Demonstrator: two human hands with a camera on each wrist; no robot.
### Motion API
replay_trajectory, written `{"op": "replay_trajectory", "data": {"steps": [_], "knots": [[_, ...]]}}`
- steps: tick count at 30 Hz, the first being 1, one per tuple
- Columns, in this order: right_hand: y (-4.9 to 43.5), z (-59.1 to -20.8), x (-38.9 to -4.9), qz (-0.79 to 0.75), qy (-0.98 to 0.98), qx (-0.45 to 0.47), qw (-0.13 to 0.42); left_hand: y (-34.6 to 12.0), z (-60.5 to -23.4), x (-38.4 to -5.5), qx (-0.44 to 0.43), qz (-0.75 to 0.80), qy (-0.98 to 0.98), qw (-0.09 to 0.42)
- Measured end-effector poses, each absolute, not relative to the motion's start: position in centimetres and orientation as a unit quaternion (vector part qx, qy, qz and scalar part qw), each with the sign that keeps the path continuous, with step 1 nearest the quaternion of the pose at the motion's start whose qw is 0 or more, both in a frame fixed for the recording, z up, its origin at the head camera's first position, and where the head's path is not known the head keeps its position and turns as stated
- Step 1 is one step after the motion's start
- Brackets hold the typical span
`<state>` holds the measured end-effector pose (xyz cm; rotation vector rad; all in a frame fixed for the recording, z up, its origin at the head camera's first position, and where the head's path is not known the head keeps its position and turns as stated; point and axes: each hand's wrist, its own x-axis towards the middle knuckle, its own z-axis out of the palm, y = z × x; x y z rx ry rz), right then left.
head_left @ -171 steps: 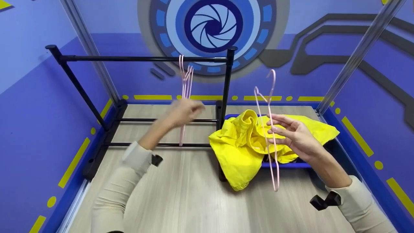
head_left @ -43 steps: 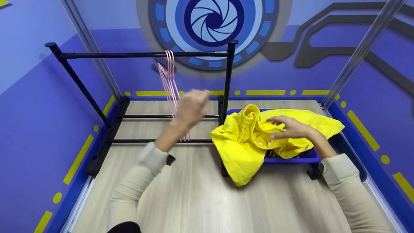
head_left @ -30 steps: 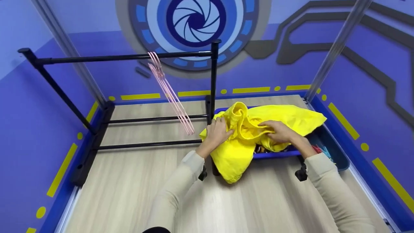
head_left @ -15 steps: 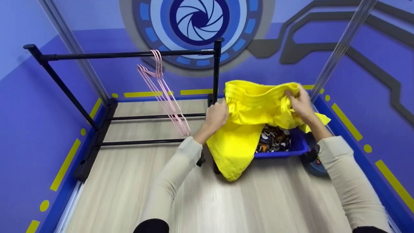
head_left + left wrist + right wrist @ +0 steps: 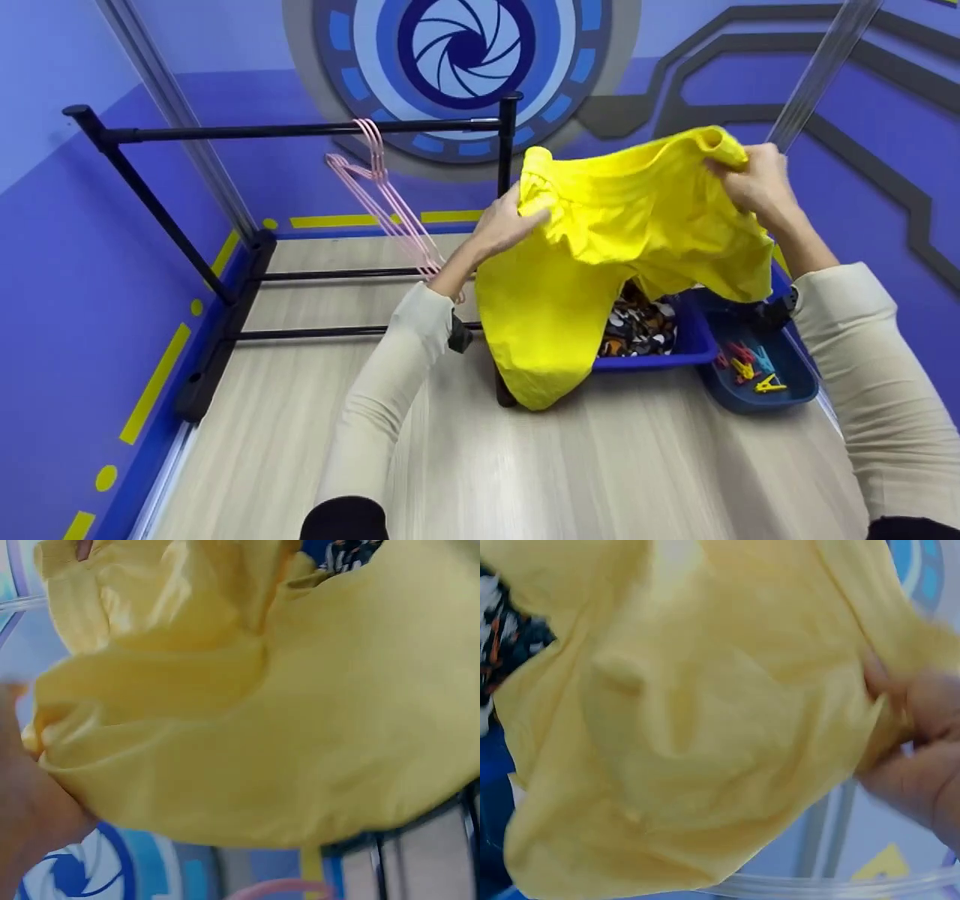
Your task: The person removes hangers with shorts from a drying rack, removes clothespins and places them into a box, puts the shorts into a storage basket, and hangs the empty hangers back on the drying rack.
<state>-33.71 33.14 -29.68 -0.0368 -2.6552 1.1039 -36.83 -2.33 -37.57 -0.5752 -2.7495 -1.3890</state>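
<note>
Yellow pants [image 5: 555, 300] with a gathered waistband hang stretched between my two hands in the head view. My left hand [image 5: 504, 227] grips one end of the waistband. The other end is pinched by my right hand [image 5: 761, 184], held higher and further right. One leg drapes down toward the floor in front of the rack's right foot; the other hangs below my right hand. In the left wrist view the yellow cloth [image 5: 300, 727] covers most of the picture, my left hand [image 5: 34, 817] at its edge. The right wrist view shows my right hand [image 5: 915, 742] clutching the fabric.
A black clothes rack [image 5: 240, 133] stands at left, with several pink hangers [image 5: 390, 202] on its top bar. Behind the pants sits a blue basket [image 5: 652, 361] holding dark patterned cloth. A dark blue tub [image 5: 750, 401] beside it holds several coloured clothespins [image 5: 742, 370].
Both hands left the hangers and took hold of the yellow pants. The pants have risen from the basket and spread open, uncovering the patterned cloth and the tub of clothespins.
</note>
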Motion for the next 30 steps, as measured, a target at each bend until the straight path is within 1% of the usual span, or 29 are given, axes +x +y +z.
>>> {"op": "replay_trajectory", "data": {"steps": [1, 2, 3, 5, 6, 7, 9, 10, 13, 15, 17, 19, 22, 27, 30], "knots": [[33.2, -29.5, -33.6, 0.352, -0.923, -0.025, 0.151, -2.4, -37.4, -36.7, -0.2, -0.416, -0.887, 0.004], [33.3, -29.3, -33.5, 0.334, -0.929, -0.034, 0.156, -2.5, -37.3, -36.6, -0.212, -0.381, -0.9, 0.016], [33.5, -29.2, -33.4, 0.334, -0.931, -0.036, 0.144, -2.4, -37.2, -36.5, -0.215, -0.344, -0.914, 0.034], [33.7, -28.8, -33.1, 0.382, -0.921, -0.02, 0.073, -2.1, -36.9, -36.2, -0.195, -0.267, -0.941, 0.075], [33.8, -28.6, -32.9, 0.417, -0.908, -0.015, 0.028, -1.9, -36.7, -36.1, -0.169, -0.235, -0.953, 0.083], [33.8, -28.3, -32.8, 0.458, -0.889, -0.01, -0.018, -1.7, -36.5, -36.0, -0.142, -0.214, -0.963, 0.08], [33.7, -27.8, -32.7, 0.572, -0.814, -0.003, -0.103, -1.5, -35.8, -35.8, -0.092, -0.213, -0.971, 0.048], [33.5, -27.5, -32.6, 0.624, -0.77, 0.002, -0.135, -1.4, -35.4, -35.8, -0.075, -0.242, -0.967, 0.018], [32.6, -26.7, -32.6, 0.752, -0.634, 0.022, -0.181, -1.2, -34.0, -35.8, -0.047, -0.447, -0.887, -0.11], [31.8, -26.3, -32.5, 0.807, -0.558, 0.034, -0.19, -1.0, -33.2, -35.9, -0.044, -0.595, -0.781, -0.186], [30.9, -25.9, -32.4, 0.838, -0.511, 0.045, -0.183, -0.7, -32.6, -35.9, -0.052, -0.701, -0.665, -0.251], [30.2, -25.5, -32.3, 0.864, -0.47, 0.051, -0.174, -0.1, -32.2, -35.9, -0.078, -0.765, -0.575, -0.281], [29.3, -25.2, -32.2, 0.886, -0.426, 0.069, -0.172, 0.8, -31.7, -35.5, -0.109, -0.821, -0.485, -0.281], [28.3, -25.3, -31.8, 0.902, -0.381, 0.092, -0.181, 1.7, -31.3, -34.9, -0.12, -0.866, -0.421, -0.24], [28.4, -26.4, -31.9, 0.907, -0.359, 0.092, -0.199, 1.8, -32.1, -35.0, -0.119, -0.881, -0.4, -0.224]]}}
